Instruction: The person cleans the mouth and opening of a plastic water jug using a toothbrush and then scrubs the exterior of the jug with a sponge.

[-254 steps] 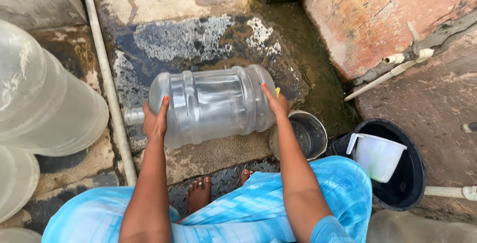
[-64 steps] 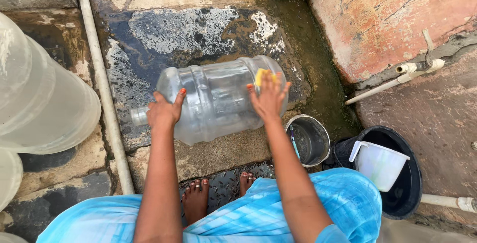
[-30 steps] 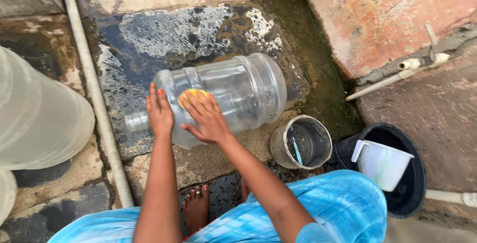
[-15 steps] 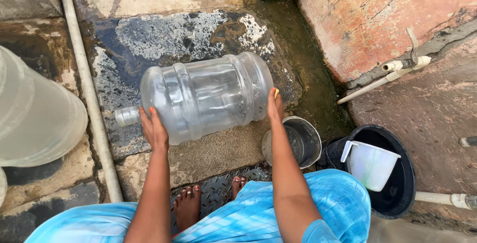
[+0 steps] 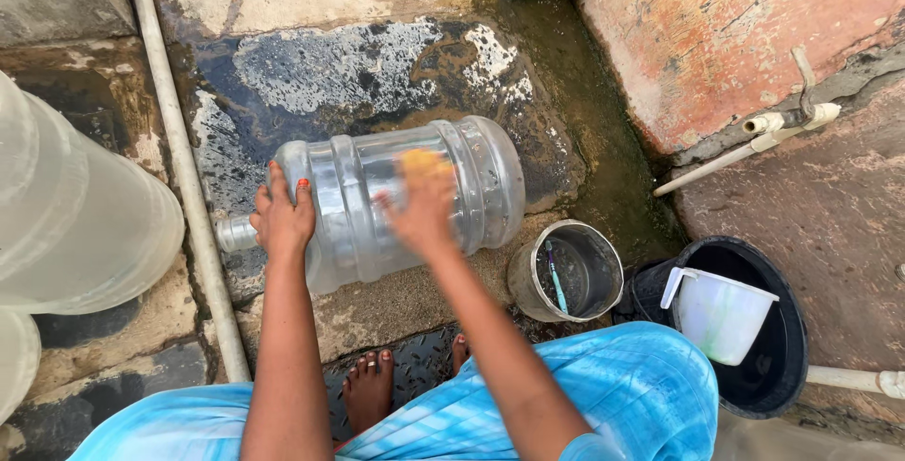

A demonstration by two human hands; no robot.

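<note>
Clear plastic water jug (image 5: 396,202) lies braced by flat left hand (image 5: 283,221); right hand (image 5: 421,206), returned from the base, presses yellow sponge (image 5: 424,161) mid-body.

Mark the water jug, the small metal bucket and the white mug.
water jug (image 5: 476,178): head view, ribbed side near the base.
small metal bucket (image 5: 526,284): head view, outer wall.
white mug (image 5: 716,315): head view, side wall.

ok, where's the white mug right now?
Head view, lower right: the white mug sits inside the black bucket, right of the small metal pail, below the wall tap.
</note>
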